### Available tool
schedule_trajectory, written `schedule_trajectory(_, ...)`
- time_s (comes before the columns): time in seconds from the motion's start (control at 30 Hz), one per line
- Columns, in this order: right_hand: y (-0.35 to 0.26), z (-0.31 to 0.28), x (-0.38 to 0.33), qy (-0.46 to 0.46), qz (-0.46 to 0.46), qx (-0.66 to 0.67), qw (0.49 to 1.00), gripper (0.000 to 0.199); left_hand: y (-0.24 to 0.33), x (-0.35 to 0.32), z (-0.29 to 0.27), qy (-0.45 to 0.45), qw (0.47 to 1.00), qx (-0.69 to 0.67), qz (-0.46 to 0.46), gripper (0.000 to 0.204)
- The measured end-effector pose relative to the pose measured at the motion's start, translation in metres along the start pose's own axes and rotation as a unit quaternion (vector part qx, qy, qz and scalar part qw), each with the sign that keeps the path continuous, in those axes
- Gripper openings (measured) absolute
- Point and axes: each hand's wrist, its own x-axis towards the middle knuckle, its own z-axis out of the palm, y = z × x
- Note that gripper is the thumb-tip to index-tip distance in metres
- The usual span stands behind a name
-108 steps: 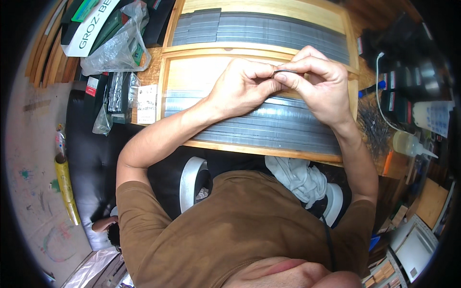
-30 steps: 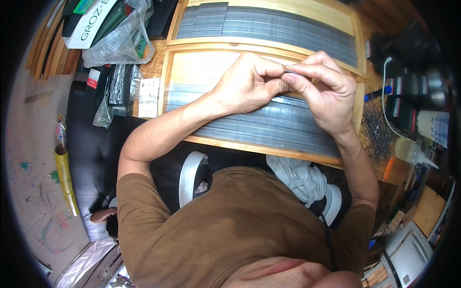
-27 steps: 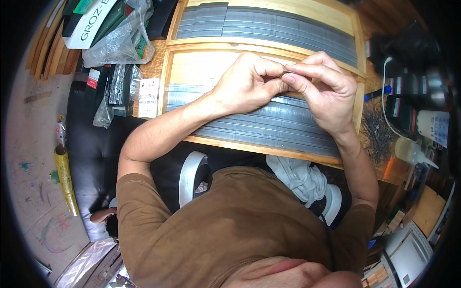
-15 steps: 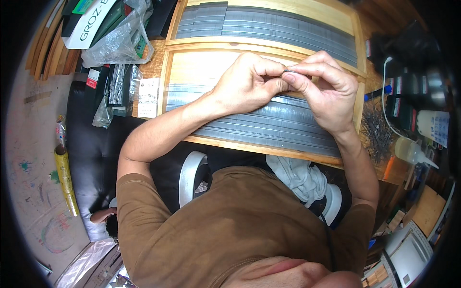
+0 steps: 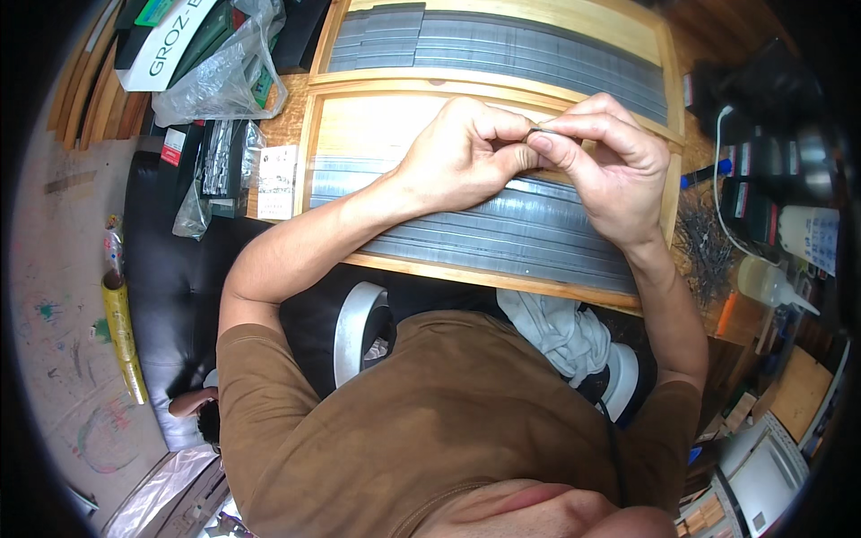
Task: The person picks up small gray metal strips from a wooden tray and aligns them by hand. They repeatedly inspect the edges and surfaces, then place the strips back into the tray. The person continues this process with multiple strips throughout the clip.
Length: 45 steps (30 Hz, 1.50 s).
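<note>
My left hand (image 5: 475, 151) and my right hand (image 5: 614, 170) meet above the near wooden tray (image 5: 502, 280). Each pinches with thumb and fingertips, and a thin dark metal piece (image 5: 538, 132) shows between them. Most of that piece is hidden by the fingers, so its full shape cannot be made out. Below the hands, long rows of thin grey metal strips (image 5: 484, 235) lie packed side by side in the near tray. My left wrist hangs over the strips.
Behind stands a second wooden tray (image 5: 619, 20) with similar grey rows. At left are a clear plastic bag (image 5: 220, 94) and a white printed card (image 5: 276, 182). Loose dark metal pieces (image 5: 704, 255), a white cable (image 5: 719, 179) and a squeeze bottle (image 5: 762, 280) lie at right.
Both hands keep almost the same place. The dark piece between the fingertips has shifted slightly and less of it shows.
</note>
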Motion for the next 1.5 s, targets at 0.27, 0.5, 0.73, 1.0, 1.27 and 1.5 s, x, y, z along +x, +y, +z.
schedule_trajectory(0.27, 0.000, -0.001, 0.001, -0.002, 0.000, -0.007, 1.000, 0.010, 0.001, 0.000, 0.004, 0.013, 0.999, -0.050, 0.008, 0.020)
schedule_trajectory(0.5, -0.005, 0.000, 0.002, -0.022, -0.014, -0.052, 0.998, 0.010, -0.002, 0.000, 0.002, 0.012, 1.000, -0.020, -0.009, 0.021)
schedule_trajectory(0.73, -0.004, 0.003, 0.000, -0.007, -0.016, -0.049, 0.999, 0.008, 0.001, 0.000, 0.001, 0.015, 1.000, -0.025, -0.006, 0.021)
schedule_trajectory(1.0, -0.037, -0.045, 0.009, 0.014, -0.053, -0.142, 0.988, 0.010, 0.008, -0.003, -0.001, 0.084, 0.995, 0.030, 0.051, 0.025)
schedule_trajectory(1.27, -0.094, -0.125, -0.033, -0.017, 0.134, -0.412, 0.901, 0.010, 0.010, 0.000, 0.001, 0.046, 0.999, -0.004, 0.022, 0.027)
schedule_trajectory(1.5, -0.047, -0.040, 0.009, -0.093, 0.037, -0.171, 0.980, 0.008, 0.008, -0.001, 0.003, 0.048, 0.998, -0.008, 0.045, 0.024)
